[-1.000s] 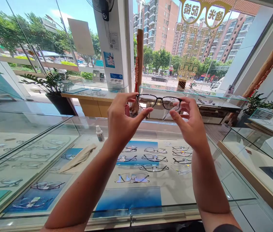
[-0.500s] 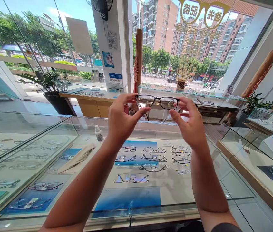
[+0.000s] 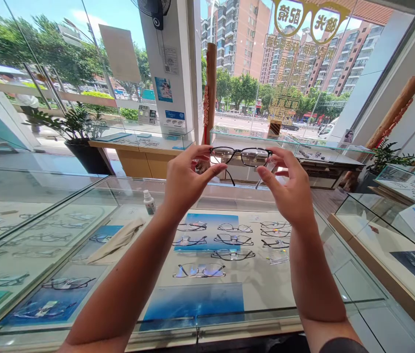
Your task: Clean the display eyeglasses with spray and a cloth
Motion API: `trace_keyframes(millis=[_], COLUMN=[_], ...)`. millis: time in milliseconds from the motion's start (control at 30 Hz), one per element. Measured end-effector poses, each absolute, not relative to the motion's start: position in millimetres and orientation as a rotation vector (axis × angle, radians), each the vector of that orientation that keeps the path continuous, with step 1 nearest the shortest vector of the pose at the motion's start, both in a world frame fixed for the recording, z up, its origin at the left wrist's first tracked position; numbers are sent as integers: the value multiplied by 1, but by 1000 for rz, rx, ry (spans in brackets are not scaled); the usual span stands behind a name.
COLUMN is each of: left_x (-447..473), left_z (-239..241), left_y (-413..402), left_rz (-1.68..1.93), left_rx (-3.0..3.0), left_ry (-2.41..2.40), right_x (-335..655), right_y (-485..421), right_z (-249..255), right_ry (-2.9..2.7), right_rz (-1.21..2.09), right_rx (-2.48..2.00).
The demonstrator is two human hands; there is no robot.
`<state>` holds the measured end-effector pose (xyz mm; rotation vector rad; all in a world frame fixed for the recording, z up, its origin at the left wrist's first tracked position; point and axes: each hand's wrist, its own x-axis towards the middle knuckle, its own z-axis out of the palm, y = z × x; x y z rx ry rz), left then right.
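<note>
You hold a pair of black-framed glasses (image 3: pixel 242 156) up in front of you, above the far edge of the glass display case (image 3: pixel 251 315). Your left hand (image 3: pixel 185 184) pinches the left end of the frame between thumb and fingers, and your right hand (image 3: pixel 288 189) pinches the right end in the same way. One thin temple hangs down from the frame between your hands. Near the far left corner of the case a small white bottle (image 3: pixel 149 202) stands upright, and a beige cloth (image 3: pixel 119 240) lies near it, closer to you. Under the glass, rows of display frames (image 3: pixel 233 240) lie on white and blue cards.
</note>
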<state>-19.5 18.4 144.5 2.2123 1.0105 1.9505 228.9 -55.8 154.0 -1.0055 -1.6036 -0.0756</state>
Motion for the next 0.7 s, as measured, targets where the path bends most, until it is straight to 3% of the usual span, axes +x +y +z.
trace_keyframes(millis=[333,700], left_x=[-20,-16], left_z=[145,144], left_y=[19,10], left_rz=[1930,2170], left_rx=[2232,2317], left_ry=[1025,1127], right_x=[230,233], right_y=[-54,-43], right_z=[154,144], right_ry=[-1607,-1620], right_rz=[-132,98], right_rx=[-997,-1089])
